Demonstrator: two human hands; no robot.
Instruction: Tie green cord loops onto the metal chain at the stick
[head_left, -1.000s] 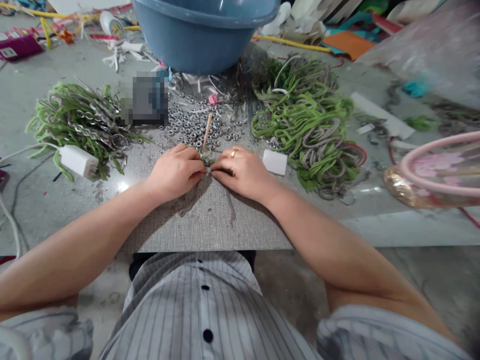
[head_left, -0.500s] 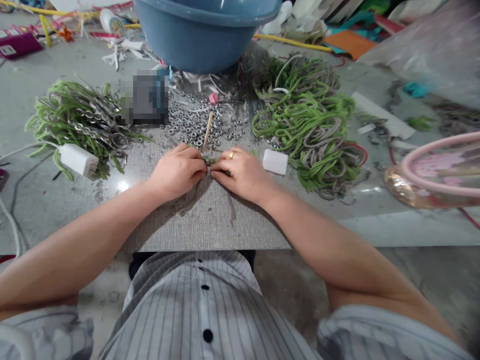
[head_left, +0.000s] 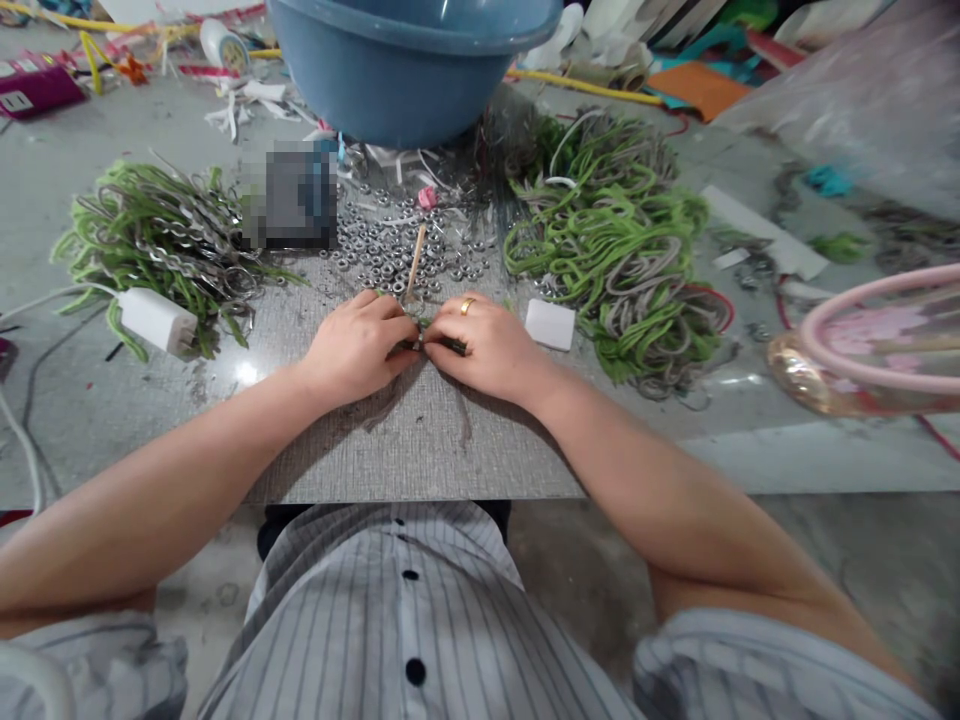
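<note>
My left hand [head_left: 365,340] and my right hand [head_left: 484,345] meet fingertip to fingertip over the table's front half. Both are closed, pinching a short piece of green and grey cord [head_left: 421,324]. Most of the cord is hidden under my fingers, and a small shiny bit shows between the fingertips. Just beyond, a thin wooden stick [head_left: 415,258] stands up among many small metal rings [head_left: 382,240] scattered on the table. Grey cord ends lie on the tabletop below my hands.
A blue basin [head_left: 412,80] stands at the back. Bundles of green and grey cords lie left [head_left: 150,240] and right [head_left: 622,240]. A white charger [head_left: 157,320], a white square piece [head_left: 550,324] and a pink-rimmed bag [head_left: 877,340] are around. The table edge [head_left: 420,498] runs close to my body.
Both hands have shifted very slightly to the right, with the left fingertips closer to the right ones. The cord stays pinched between them, and everything else lies as before.
</note>
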